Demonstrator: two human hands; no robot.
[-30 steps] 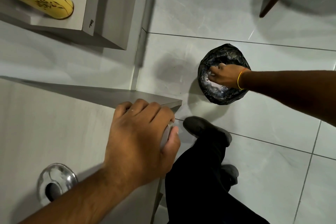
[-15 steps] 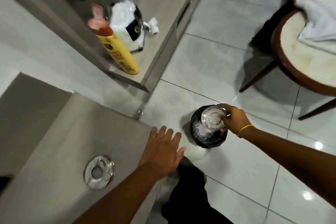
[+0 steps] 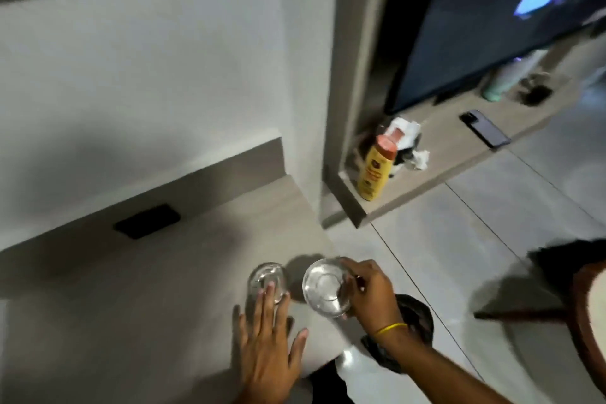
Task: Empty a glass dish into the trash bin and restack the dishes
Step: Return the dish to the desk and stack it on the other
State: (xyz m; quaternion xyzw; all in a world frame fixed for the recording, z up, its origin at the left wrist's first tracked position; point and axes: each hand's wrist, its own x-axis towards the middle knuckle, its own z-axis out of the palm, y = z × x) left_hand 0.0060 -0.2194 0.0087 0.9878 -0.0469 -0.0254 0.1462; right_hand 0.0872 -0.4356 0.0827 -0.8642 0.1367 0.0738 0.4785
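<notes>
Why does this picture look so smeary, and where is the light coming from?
Head view: motion blur smears the whole frame, worst on the TV screen and the yellow bottle. The room is dim; each glass dish throws a dark shadow on the counter, and a bright glare spot sits on the floor tile by the right hand. The wide lens bends straight edges.

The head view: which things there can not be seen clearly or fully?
- Trash bin: mostly hidden behind the right hand and forearm.
- Held glass dish: motion blur; any residue cannot be told.
- Yellow bottle: label too blurred to read.
- Round table: cut by the right edge.
</notes>
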